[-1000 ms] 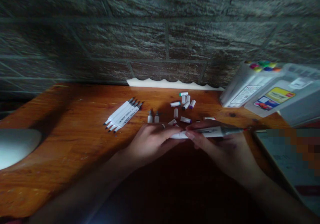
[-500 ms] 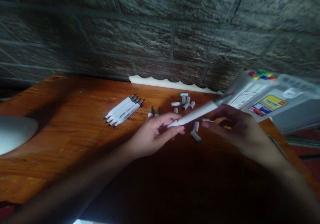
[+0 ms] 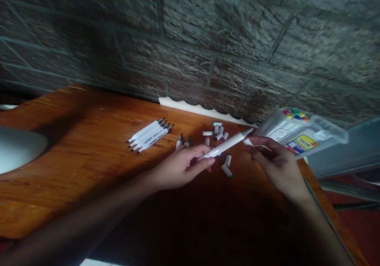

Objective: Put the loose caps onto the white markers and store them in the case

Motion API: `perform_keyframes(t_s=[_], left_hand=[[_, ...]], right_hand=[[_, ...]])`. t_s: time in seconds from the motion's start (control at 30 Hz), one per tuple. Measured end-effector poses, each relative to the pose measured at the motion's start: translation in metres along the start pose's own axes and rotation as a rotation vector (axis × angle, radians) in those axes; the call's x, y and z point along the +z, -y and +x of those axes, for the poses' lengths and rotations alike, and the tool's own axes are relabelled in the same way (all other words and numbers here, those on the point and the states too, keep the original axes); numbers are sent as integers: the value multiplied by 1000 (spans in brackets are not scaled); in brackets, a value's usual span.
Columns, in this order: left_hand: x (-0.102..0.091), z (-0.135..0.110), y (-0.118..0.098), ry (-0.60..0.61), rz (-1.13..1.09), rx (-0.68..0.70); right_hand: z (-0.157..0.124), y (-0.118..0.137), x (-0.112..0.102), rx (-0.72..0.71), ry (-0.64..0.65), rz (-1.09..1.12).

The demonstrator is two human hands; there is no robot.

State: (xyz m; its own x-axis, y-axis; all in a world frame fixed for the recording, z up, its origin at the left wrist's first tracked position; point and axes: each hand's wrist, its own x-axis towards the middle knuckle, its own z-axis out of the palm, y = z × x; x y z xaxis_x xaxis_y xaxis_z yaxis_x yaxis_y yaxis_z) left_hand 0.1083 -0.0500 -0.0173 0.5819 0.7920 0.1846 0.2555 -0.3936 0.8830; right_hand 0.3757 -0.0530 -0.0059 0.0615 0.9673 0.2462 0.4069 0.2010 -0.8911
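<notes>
A white marker (image 3: 227, 144) with a bare grey tip is held by its lower end in my left hand (image 3: 185, 165), pointing up to the right. My right hand (image 3: 274, 163) pinches a small white marker cap (image 3: 248, 142) close beside the marker's tip, apart from it. Loose caps (image 3: 220, 133) with coloured ends lie scattered behind the marker, and two more caps (image 3: 227, 167) rest on the table between my hands. Just behind my left hand, two uncapped markers (image 3: 179, 143) stick out, their lower parts hidden by it.
Several uncapped markers (image 3: 150, 135) lie side by side on the wooden table (image 3: 74, 159). At the right stands a clear plastic case (image 3: 297, 133) with coloured markers in it. A white wavy-edged strip (image 3: 202, 110) runs along the stone wall. A rounded white object (image 3: 20, 149) is at the left.
The view has shifted. The marker in my left hand has tilted a little, and my right hand with the cap now sits nearer its tip, no longer below the barrel.
</notes>
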Motion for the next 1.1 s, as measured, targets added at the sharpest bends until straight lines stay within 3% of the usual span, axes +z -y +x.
perform_keyframes(t_s=[0.2, 0.33, 0.53, 0.67, 0.9, 0.97, 1.1], left_hand=[[0, -5, -2, 4, 334, -19], [-2, -6, -1, 23, 365, -17], [-2, -5, -1, 40, 390, 20], [-2, -5, -1, 35, 411, 53], [-5, -6, -3, 117, 465, 58], [-4, -6, -3, 151, 482, 84], [1, -6, -4, 197, 475, 139]], right_hand=[[-4, 8, -8, -32, -140, 289], [-3, 3, -8, -60, -189, 237], [-4, 2, -7, -90, -163, 196], [-4, 4, -13, -110, -50, 157], [-8, 21, -5, -30, 449, -56], [-13, 24, 4, 7, 473, -56], [-18, 27, 19, 149, 331, 181]])
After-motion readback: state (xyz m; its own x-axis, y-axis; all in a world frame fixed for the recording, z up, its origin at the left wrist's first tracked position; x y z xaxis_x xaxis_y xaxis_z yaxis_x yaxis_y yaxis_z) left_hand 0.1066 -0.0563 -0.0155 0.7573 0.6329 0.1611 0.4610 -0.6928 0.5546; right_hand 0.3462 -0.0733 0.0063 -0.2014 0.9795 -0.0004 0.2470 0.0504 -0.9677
